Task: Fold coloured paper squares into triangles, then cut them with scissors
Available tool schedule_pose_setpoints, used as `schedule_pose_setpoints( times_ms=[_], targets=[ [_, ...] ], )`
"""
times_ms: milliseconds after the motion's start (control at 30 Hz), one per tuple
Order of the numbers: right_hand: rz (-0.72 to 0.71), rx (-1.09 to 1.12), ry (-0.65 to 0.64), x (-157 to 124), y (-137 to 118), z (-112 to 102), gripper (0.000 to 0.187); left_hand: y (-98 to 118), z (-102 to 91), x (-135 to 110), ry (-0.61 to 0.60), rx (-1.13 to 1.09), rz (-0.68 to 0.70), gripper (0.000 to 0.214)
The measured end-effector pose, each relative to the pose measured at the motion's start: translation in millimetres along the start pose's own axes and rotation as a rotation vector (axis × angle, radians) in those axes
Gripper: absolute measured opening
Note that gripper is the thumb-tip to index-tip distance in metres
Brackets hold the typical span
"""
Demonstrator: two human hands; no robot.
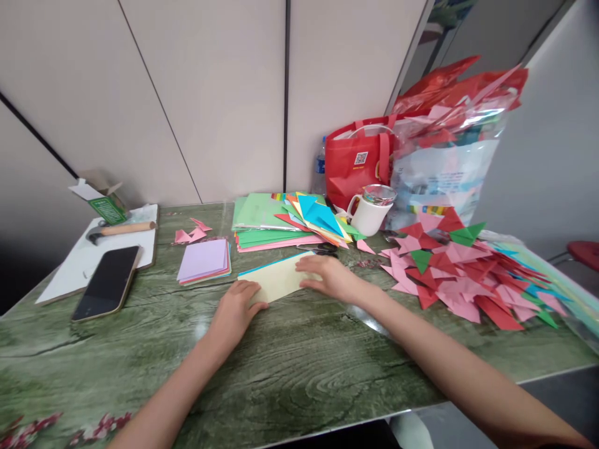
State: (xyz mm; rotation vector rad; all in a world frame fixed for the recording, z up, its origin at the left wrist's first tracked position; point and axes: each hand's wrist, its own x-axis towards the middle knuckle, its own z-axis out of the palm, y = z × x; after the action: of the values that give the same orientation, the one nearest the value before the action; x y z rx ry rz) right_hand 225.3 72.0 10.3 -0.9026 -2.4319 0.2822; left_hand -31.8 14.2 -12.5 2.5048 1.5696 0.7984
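1. Here's the pale yellow paper point(275, 284), lying aslant on the desk point(281, 386) right in front of me, just short of the green stack point(257, 215).
2. My left hand point(236, 305) is loosely spread at one end, thumb apart from the fingers; my right hand point(330, 277) covers the other end, fingers bent, and whether it pinches I can't make out.
3. I'd call this the folding step; the next move wants edges held even and a firm press along the crease.
4. What a neat strip: long, narrow, fairly flat, a blue sliver along its far edge!
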Motion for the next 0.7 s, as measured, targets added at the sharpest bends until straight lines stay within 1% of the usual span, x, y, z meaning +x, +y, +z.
schedule_pose_setpoints(
  times_ms=[67,100,200,300,400,567,700],
  targets=[
    [-0.041,-0.034,-0.066,-6,-3,11,0.035,0,0.5,-1,0.005,0.005,0.006,0.024],
    [-0.057,-0.057,-0.093,-9,-4,15,0.036,0,1.1,-1,0.009,0.01,0.007,0.028],
    [-0.081,-0.108,-0.136,-13,-6,22,0.029,-2,3.1,-2,0.005,0.026,0.008,0.034],
    [-0.089,-0.132,-0.132,-13,-8,24,0.021,-1,3.2,-2,-0.015,0.033,0.028,0.025],
    [-0.106,-0.162,-0.123,-12,-10,24,0.018,0,1.9,-1,-0.024,0.04,0.051,0.018],
    [-0.135,-0.205,-0.103,-11,-12,25,0.019,1,2.1,-1,-0.025,0.056,0.069,0.018],
    [-0.151,-0.242,-0.089,-9,-11,27,0.014,1,2.8,-2,-0.018,0.065,0.077,0.02]
  ],
)
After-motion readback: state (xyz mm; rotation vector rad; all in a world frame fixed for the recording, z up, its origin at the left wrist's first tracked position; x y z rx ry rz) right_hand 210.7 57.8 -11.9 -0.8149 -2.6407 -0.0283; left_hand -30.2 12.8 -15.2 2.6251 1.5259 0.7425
